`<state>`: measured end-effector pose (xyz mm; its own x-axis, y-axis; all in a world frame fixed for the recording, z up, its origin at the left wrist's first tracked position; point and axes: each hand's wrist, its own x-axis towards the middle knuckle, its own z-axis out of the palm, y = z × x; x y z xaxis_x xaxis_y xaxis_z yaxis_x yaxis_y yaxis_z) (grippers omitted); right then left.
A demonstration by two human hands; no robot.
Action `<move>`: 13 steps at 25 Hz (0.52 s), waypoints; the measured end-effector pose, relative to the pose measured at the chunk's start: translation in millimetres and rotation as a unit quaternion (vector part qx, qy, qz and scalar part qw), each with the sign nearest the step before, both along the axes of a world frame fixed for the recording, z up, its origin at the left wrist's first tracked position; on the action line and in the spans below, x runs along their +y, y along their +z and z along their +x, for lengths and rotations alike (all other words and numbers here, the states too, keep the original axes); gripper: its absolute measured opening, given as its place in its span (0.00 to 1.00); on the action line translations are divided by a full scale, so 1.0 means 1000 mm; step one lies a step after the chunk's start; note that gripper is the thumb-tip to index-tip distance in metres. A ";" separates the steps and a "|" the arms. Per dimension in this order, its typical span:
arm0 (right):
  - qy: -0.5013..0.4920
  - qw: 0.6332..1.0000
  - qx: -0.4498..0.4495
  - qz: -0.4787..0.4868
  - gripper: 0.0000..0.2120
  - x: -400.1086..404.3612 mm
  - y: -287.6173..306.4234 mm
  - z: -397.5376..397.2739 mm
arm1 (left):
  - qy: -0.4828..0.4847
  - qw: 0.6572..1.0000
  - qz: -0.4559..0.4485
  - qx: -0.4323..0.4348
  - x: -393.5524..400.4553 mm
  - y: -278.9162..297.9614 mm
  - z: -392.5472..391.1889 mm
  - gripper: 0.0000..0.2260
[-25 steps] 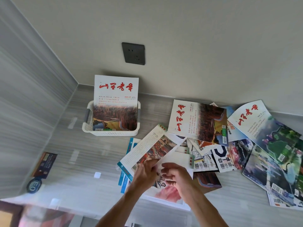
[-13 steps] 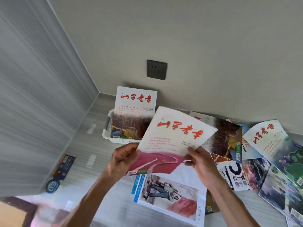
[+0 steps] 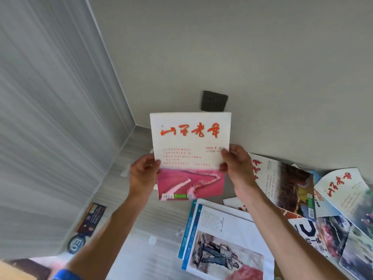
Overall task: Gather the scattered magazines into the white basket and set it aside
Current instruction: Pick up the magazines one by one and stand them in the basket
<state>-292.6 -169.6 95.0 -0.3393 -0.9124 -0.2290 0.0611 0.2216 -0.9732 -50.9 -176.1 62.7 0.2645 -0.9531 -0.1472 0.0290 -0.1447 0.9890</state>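
Midway: both hands, left hand [image 3: 143, 174] and right hand [image 3: 237, 168], grip one magazine [image 3: 190, 154] upright at centre; many magazines [image 3: 282, 199] remain scattered lower right on the desk [image 3: 153, 217].

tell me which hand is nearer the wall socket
Right. The right hand grips the held magazine just below and right of the wall socket; the left hand grips its opposite edge, farther away.

A thin white-covered magazine with red brush-style title characters and a pink landscape photo on its lower half [image 3: 190, 154] stands upright at the centre of the frame, cover facing the camera, raised off the grey striped surface. More glossy magazines lie flat and overlapping at the lower right, among them an open one showing a painted figure [image 3: 226, 245], a white-and-brown-covered one [image 3: 282, 184] and a white-and-green-covered one [image 3: 347, 197].
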 end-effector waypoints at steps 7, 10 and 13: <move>0.063 0.936 0.348 -0.008 0.10 -0.081 -0.022 0.041 | -0.056 0.962 0.038 -0.263 -0.102 -0.003 0.032 0.06; 0.084 0.940 0.328 0.051 0.10 -0.081 -0.066 0.042 | -0.087 0.936 0.058 -0.337 -0.104 -0.038 0.037 0.04; 0.108 0.955 0.258 0.100 0.12 -0.075 -0.092 0.036 | -0.092 0.927 0.100 -0.350 -0.097 -0.065 0.041 0.04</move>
